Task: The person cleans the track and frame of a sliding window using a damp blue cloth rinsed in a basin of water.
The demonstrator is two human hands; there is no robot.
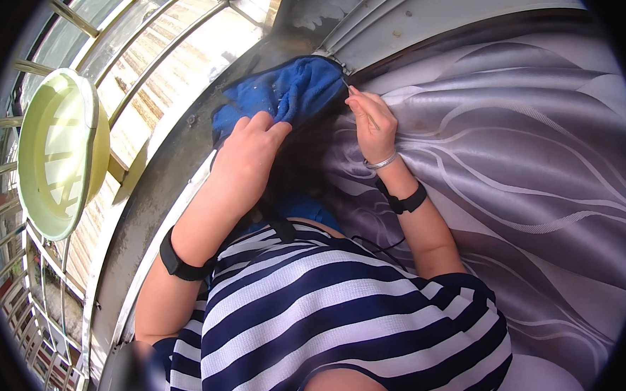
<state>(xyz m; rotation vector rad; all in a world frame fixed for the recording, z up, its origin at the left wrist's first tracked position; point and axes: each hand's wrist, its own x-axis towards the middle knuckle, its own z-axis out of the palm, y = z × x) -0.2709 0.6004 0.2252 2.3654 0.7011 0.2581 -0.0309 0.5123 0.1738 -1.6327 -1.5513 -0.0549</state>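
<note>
A rumpled blue cloth [293,90] with small pale specks lies along the dark sill. My left hand [247,156] is at its near left edge, fingers curled together and seemingly pinching the fabric; the fingertips are partly hidden. Just off the cloth's right end is my right hand [375,128], closed in a pinch. A thin, stick-like thing pokes out from its fingertips toward the cloth's right corner, too slim to name. Both wrists wear black bands, and a silver bracelet [381,162] sits on the right one.
A pale green plastic basin [54,152] leans on its side against the metal bars [157,55] at left. Grey patterned curtain [509,157] fills the right side, close to my right arm. A white window frame [452,18] runs across the far right.
</note>
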